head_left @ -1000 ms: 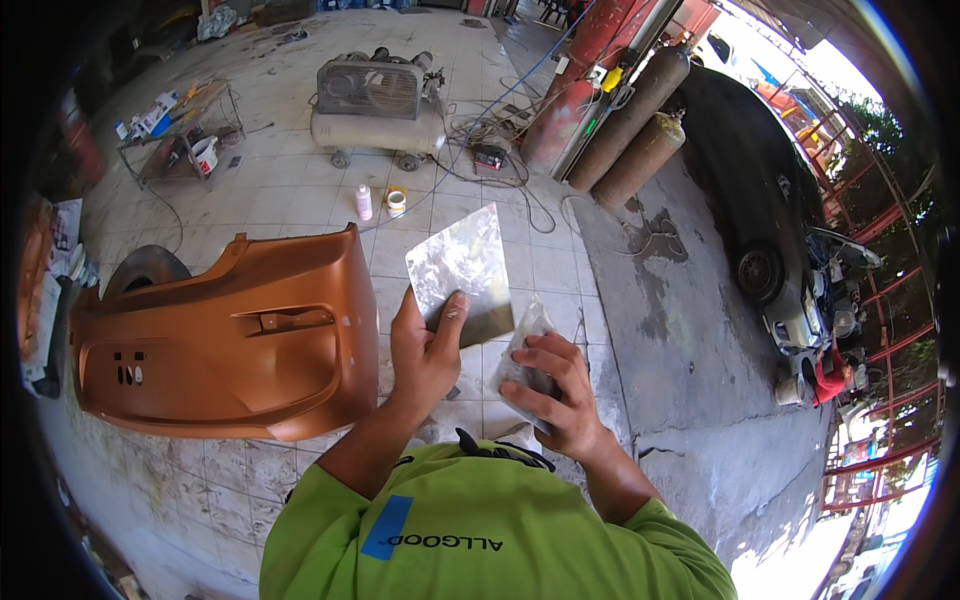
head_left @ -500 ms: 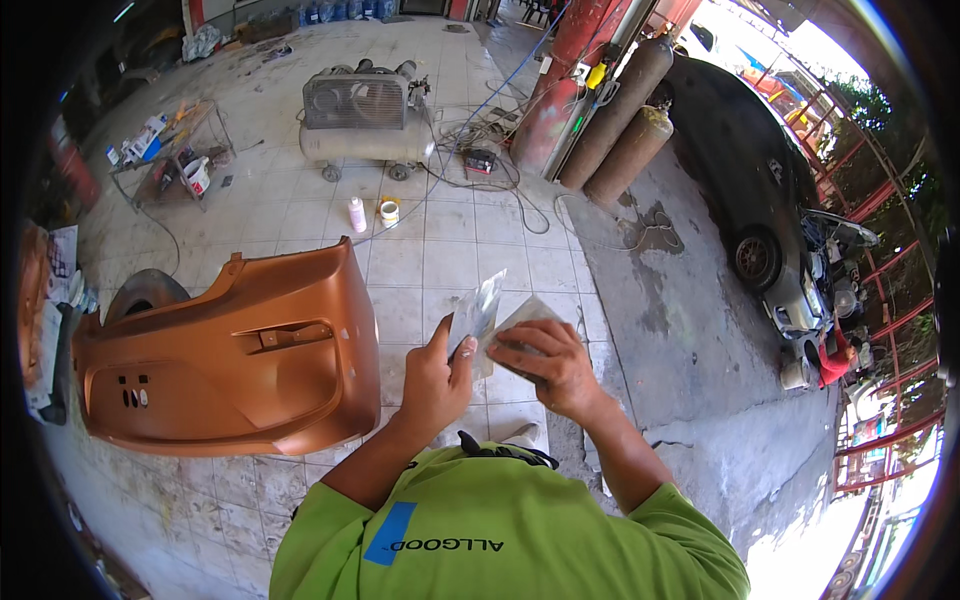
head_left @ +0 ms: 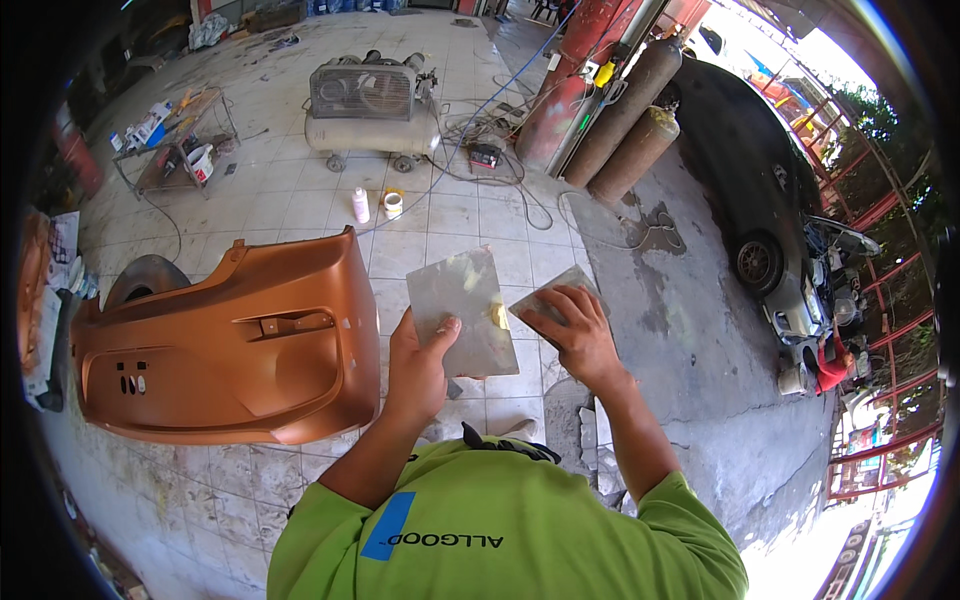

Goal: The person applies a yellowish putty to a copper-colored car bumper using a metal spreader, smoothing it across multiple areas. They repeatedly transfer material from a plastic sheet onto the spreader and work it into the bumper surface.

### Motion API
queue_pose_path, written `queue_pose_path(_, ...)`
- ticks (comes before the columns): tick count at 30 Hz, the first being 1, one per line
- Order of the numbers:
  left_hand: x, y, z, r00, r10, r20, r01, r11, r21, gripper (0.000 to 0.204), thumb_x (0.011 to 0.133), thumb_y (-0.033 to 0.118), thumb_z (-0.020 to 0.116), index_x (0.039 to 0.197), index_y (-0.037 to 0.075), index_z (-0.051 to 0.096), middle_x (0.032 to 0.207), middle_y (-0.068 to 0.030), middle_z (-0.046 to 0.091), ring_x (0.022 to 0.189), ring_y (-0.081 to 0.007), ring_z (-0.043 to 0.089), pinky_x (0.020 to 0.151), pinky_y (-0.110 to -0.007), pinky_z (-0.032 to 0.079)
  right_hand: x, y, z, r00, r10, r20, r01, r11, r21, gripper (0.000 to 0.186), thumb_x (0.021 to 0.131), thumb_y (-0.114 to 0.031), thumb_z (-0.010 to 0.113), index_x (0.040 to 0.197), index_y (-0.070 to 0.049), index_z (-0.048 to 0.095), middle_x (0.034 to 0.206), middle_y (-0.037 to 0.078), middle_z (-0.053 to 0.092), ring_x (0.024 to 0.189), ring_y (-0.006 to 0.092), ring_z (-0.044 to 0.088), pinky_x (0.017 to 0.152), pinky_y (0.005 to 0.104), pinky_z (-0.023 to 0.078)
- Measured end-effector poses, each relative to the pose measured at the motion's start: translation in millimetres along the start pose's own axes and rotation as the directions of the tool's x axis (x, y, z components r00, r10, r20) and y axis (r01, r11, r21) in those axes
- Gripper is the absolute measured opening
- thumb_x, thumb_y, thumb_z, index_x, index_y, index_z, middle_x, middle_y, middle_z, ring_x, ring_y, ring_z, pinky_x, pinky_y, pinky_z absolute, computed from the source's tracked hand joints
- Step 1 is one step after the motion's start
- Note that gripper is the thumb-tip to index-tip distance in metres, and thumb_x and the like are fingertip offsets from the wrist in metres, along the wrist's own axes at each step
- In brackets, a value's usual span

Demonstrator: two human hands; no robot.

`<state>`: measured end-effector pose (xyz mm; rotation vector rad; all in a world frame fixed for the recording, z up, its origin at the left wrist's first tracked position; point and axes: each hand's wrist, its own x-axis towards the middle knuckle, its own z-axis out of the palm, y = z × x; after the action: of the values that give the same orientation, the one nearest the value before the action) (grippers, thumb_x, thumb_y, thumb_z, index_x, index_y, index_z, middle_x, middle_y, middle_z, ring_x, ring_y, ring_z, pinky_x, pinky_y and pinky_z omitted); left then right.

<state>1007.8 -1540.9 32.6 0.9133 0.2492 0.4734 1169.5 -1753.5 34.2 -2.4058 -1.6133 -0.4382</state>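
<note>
My left hand [head_left: 424, 360] grips a flat grey rectangular plate [head_left: 455, 290], thumb on its upper face and fingers beneath. A small dab of yellowish paste [head_left: 499, 316] sits by the plate's right edge. In my right hand [head_left: 582, 338] is a thin grey spreader blade [head_left: 572, 281], pinched with the fingers laid across it. Its near-left corner points at the dab, and a narrow gap seems to part it from the plate. To the left lies an orange-bronze car bumper [head_left: 220, 350], apart from both hands.
Ahead on the tiles stand a pink-white bottle [head_left: 360, 205] and an open white tub [head_left: 393, 206]. An air compressor [head_left: 370, 115] with hoses is behind them. Gas cylinders [head_left: 637, 153] lean by a red pillar [head_left: 575, 75]. A dark car [head_left: 745, 160] and a person in red [head_left: 832, 365] are at right.
The plate has turned from nearly edge-on to face up, showing its broad surface and the paste. My right hand has moved slightly right with the spreader, away from the plate.
</note>
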Motion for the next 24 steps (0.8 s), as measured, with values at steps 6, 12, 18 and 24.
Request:
queue_pose_path(6,-5,-15,-1,0.900,0.415,0.136,-0.394,0.639,0.661,0.031,0.104,0.011,0.067,0.129,-0.007,0.061,0.091,-0.0193,0.078,0.079,-0.0227,0.078,0.068,-0.034,0.057,4,-68,-19,0.990,-0.006,-0.138,0.038,0.973,0.226,0.052,0.075,0.001,0.077,0.121,-0.023,0.082,0.134,0.006,0.068,0.129,0.0318,0.063,0.113,0.0545,0.048)
queue_pose_path(12,10,-12,-21,0.879,0.452,0.149,-0.428,0.614,0.663,0.030,0.103,0.008,0.067,0.129,-0.007,0.064,0.093,-0.0243,0.077,0.080,-0.0295,0.080,0.070,-0.035,0.058,-13,-62,-24,0.996,-0.001,-0.091,0.021,0.974,0.227,0.062,0.075,0.000,0.073,0.129,-0.031,0.079,0.136,0.002,0.066,0.133,0.0293,0.061,0.116,0.0573,0.045)
queue_pose_path(18,13,-2,-7,0.904,0.425,0.055,-0.395,0.779,0.486,0.027,0.104,0.006,0.065,0.128,-0.007,0.065,0.094,-0.0206,0.078,0.075,-0.0227,0.077,0.066,-0.033,0.057,-16,-71,-15,0.996,0.003,-0.086,0.015,0.977,0.211,0.059,0.075,0.001,0.073,0.125,-0.029,0.081,0.131,0.002,0.070,0.128,0.0309,0.064,0.114,0.0564,0.047)
queue_pose_path(24,-7,-11,12,0.864,0.414,0.287,-0.497,0.609,0.618,0.036,0.104,0.011,0.067,0.135,-0.007,0.060,0.083,-0.0220,0.075,0.066,-0.0262,0.076,0.060,-0.036,0.055,2,-70,-27,0.949,0.122,-0.292,-0.063,0.977,0.202,0.053,0.076,-0.001,0.075,0.121,-0.027,0.083,0.130,0.004,0.071,0.127,0.0324,0.065,0.112,0.0548,0.048)
